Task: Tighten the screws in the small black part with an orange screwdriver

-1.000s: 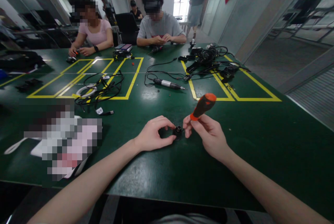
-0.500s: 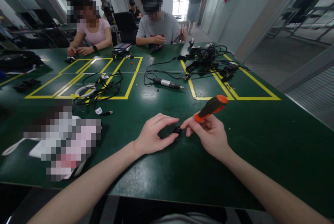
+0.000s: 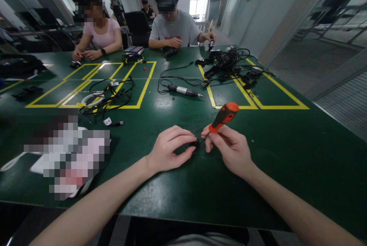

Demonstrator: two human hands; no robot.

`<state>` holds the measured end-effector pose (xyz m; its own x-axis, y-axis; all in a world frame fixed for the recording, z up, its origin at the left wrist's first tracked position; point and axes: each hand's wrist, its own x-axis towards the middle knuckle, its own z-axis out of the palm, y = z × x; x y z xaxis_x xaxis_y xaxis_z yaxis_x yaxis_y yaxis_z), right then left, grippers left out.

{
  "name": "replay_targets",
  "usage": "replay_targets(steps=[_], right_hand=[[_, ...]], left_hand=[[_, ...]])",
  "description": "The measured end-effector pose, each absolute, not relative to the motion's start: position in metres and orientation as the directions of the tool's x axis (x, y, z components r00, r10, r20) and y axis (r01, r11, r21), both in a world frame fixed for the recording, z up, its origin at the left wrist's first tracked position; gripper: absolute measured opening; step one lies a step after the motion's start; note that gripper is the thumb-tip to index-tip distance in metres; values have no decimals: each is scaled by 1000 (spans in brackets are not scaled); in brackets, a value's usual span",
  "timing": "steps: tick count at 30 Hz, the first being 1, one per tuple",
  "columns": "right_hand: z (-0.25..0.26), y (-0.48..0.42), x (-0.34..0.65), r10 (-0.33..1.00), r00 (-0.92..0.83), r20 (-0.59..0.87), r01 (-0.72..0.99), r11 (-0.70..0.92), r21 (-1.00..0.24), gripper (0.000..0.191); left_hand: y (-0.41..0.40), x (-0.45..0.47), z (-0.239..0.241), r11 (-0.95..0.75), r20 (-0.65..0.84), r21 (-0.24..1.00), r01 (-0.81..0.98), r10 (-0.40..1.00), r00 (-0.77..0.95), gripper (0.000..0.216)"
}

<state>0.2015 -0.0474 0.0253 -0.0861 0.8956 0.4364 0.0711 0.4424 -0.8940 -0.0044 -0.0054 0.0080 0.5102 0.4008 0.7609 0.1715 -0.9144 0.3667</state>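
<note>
Both grips closed, front-centre of dark green tabletop
Right hand clamps orange-and-black plastic-handled screwdriver: long axis tilted, handle up-right, tip down-left at small black round part pinched by left hand.

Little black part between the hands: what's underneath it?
Under the small black part is the green table. The left hand pinches it, and the right hand points a screwdriver at it. Fingers hide whether it touches the table.

Orange-and-black screwdriver handle, small black part, dark green table marked with yellow tape lines
</note>
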Motion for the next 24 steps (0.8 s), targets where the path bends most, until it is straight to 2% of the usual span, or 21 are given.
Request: replay_targets(steps=[3, 6, 10, 15, 21, 24], right_hand=[[22, -48, 202, 897, -90, 433, 8, 436, -900, 20], [18, -48, 202, 890, -85, 447, -24, 447, -894, 19], [19, -47, 202, 894, -87, 439, 20, 442, -897, 21], [24, -47, 201, 897, -48, 440, 61, 443, -895, 23], [26, -46, 201, 921, -73, 382, 30, 385, -922, 32], [23, -46, 201, 918, -72, 390, -13, 390, -921, 30]], left_hand=[[-5, -4, 8, -907, 754, 380, 182, 418, 507, 15], [-5, -6, 7, -867, 679, 447, 219, 488, 549, 11], [-3, -8, 2, -782, 524, 549, 295, 597, 608, 18], [-1, -10, -2, -731, 451, 595, 334, 647, 614, 19], [1, -10, -5, -712, 390, 578, 399, 671, 631, 28], [1, -10, -6, -720, 383, 563, 407, 663, 643, 31]])
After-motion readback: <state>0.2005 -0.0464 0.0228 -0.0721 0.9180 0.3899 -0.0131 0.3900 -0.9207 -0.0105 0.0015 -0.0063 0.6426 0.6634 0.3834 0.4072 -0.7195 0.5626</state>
